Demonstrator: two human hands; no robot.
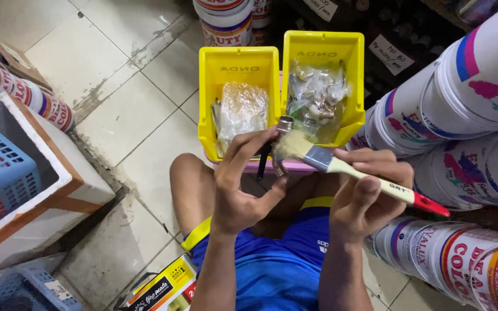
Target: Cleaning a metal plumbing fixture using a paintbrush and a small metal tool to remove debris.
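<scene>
Left hand [238, 190] pinches a small silver threaded metal fitting [284, 124] above the two yellow plastic bins [240, 66]; right hand [364, 196] is clenched on the cream-handled, red-tipped flat paintbrush [341, 167], bristles touching the fitting. We'd judge light strokes w/ the bristle tips best, turning the fitting so dust drops clear of the bins.

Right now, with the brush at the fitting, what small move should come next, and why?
Probably sweep the flat cream-handled paintbrush in the right hand across the small metal fitting pinched in the left hand: the bristles already rest beside it, just above the two yellow plastic bins.
</scene>
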